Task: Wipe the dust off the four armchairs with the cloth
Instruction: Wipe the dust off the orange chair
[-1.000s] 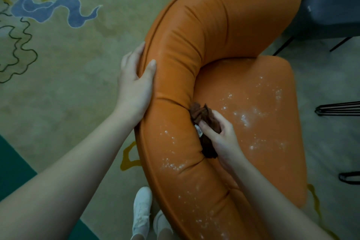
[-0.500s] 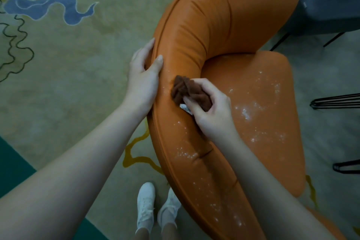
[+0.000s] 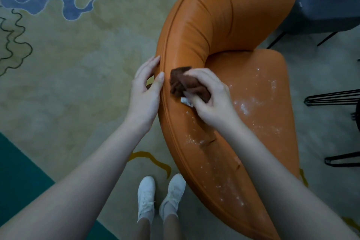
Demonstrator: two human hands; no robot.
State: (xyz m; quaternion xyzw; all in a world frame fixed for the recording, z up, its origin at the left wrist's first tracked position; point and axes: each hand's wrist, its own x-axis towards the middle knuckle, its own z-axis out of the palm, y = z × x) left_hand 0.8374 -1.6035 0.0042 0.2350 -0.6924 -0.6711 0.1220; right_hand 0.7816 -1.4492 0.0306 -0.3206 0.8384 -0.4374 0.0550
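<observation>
An orange leather armchair (image 3: 218, 25) with a curved padded backrest fills the middle of the view. White dust speckles its seat (image 3: 259, 101) and the lower stretch of the backrest. My right hand (image 3: 212, 99) grips a bunched brown cloth (image 3: 183, 84) and presses it on top of the backrest. A small white tag hangs from the cloth. My left hand (image 3: 146, 91) holds the backrest's outer edge right beside the cloth, thumb on top and fingers down the outside.
A patterned beige carpet (image 3: 78, 64) with blue and black wavy lines lies to the left. A dark grey chair (image 3: 329, 0) stands at the top right, and black wire legs (image 3: 331, 99) stick out at the right edge. My white shoes (image 3: 161, 197) are below the armchair.
My right hand has carried the cloth from the seam between seat and backrest up onto the top of the backrest, toward my left hand. My left hand has kept its hold on the outer edge.
</observation>
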